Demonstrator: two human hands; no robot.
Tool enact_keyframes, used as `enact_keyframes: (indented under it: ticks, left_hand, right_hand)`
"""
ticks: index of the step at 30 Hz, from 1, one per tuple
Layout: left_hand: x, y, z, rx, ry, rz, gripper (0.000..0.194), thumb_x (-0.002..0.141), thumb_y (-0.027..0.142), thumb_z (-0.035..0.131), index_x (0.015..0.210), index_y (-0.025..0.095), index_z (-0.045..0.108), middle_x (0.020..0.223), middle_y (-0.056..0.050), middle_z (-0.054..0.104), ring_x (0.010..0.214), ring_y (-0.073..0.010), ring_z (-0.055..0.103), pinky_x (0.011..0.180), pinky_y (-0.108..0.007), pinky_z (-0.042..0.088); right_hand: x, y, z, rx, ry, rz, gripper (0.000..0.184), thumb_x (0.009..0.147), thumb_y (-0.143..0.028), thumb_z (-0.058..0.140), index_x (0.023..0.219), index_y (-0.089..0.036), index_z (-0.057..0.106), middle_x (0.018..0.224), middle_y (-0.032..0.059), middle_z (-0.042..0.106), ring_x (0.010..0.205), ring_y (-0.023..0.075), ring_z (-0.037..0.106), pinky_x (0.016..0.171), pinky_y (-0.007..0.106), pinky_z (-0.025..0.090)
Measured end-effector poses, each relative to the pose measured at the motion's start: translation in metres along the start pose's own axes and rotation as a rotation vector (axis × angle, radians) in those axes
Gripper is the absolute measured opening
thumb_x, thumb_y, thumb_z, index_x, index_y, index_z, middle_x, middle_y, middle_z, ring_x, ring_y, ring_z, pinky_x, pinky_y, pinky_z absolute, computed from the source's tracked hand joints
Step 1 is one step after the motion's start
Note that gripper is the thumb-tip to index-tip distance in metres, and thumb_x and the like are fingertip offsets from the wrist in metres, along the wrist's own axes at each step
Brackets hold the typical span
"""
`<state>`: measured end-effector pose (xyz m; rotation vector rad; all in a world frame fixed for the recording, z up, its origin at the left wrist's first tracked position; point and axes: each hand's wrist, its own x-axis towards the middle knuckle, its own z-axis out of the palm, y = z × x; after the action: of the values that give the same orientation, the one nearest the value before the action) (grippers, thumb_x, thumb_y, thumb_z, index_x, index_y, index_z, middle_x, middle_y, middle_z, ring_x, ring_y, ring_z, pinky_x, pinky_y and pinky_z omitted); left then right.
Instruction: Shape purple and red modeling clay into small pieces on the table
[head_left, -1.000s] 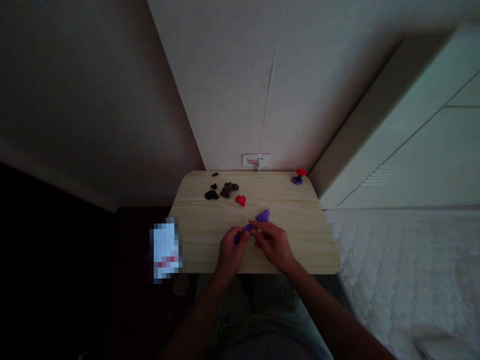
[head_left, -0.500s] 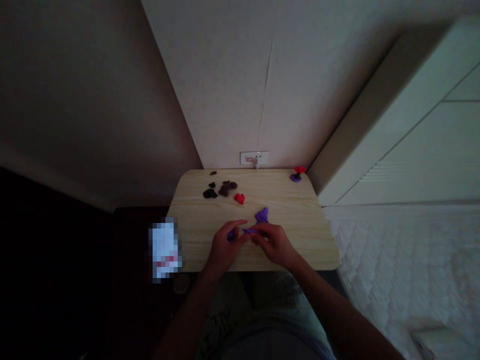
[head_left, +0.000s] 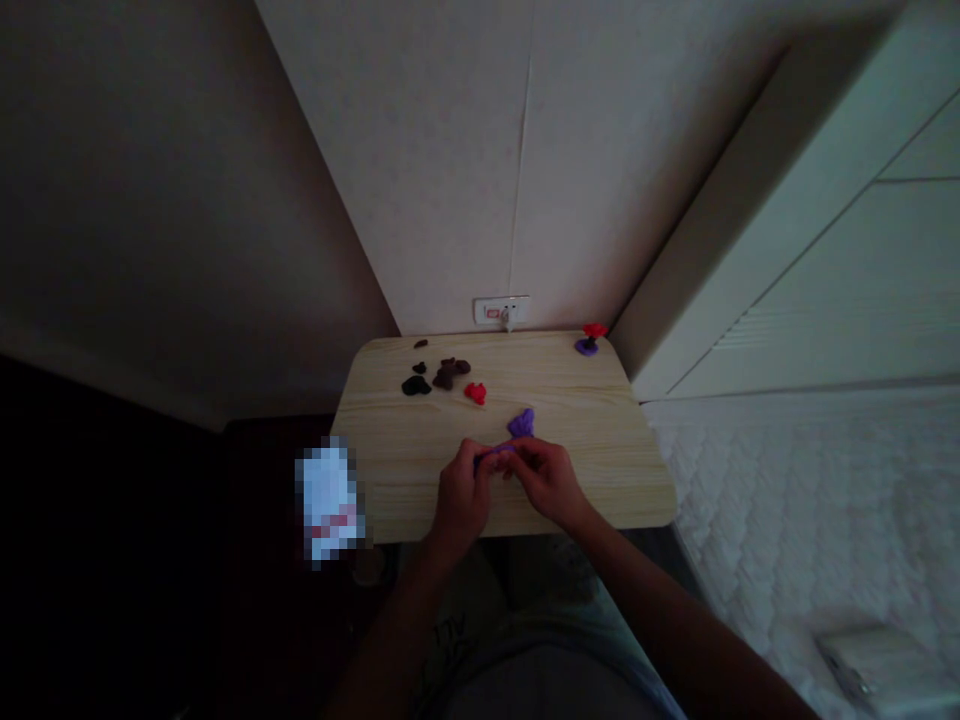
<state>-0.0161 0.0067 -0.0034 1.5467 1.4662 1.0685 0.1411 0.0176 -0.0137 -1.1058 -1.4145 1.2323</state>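
Observation:
Above the near part of a wooden tabletop [head_left: 600, 480], my left hand [head_left: 463, 490] and my right hand [head_left: 551, 482] meet, both closed on purple modelling clay [head_left: 501, 450]. Fingers cover most of that piece, so its full shape is hidden. Just beyond my right fingertips lies a larger purple clay lump [head_left: 522, 423]. Farther left on the board sit a red clay lump [head_left: 476, 393], several joined brown clay lumps [head_left: 450, 374] and a black clay lump [head_left: 416, 385]. A small figure with a red top [head_left: 595, 330] on a purple base stands at the far right corner.
The wall with a socket and plug [head_left: 506, 315] rises behind the table. To the right is a white quilted mattress [head_left: 787, 500] beside a pale cabinet [head_left: 825, 270]. A blurred bright rectangle [head_left: 330, 500] shows off the table's left edge.
My left hand has closed in toward the right hand, its fingers now curled on the purple clay where they were spread before. The view has shifted slightly.

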Motion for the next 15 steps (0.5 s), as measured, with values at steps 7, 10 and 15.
enact_keyframes:
  ticks: [7,10,15]
  left_hand:
    - [-0.0027,0.0011,0.0039,-0.07,0.041,-0.091,0.026,0.099,0.043,0.052,0.09,0.02,0.062,0.077,-0.002,0.07,0.074,-0.0173,0.066,0.071,-0.028,0.047]
    - [-0.0036,0.0004,0.0006,-0.054,-0.039,-0.056,0.022,0.098,0.041,0.056,0.097,0.02,0.064,0.088,-0.003,0.074,0.082,-0.0175,0.068,0.076,-0.028,0.047]
    - [-0.0051,-0.0008,0.003,-0.031,-0.028,-0.013,0.019,0.098,0.037,0.057,0.099,0.02,0.065,0.09,-0.004,0.075,0.084,-0.0175,0.068,0.078,-0.028,0.048]
  right_hand:
    - [-0.0006,-0.0003,0.0061,-0.112,0.154,-0.05,0.029,0.088,-0.045,0.075,0.1,-0.018,0.077,0.08,0.0076,0.079,0.068,0.0191,0.073,0.067,0.03,0.059]
    - [-0.0007,-0.0006,0.0053,-0.144,0.169,-0.057,0.028,0.091,-0.044,0.071,0.097,-0.018,0.075,0.075,0.0066,0.077,0.066,0.0185,0.072,0.064,0.028,0.058]
    - [-0.0002,-0.0013,0.0053,-0.162,0.174,-0.061,0.028,0.094,-0.045,0.067,0.093,-0.018,0.074,0.073,0.0057,0.076,0.063,0.0174,0.072,0.06,0.026,0.057]
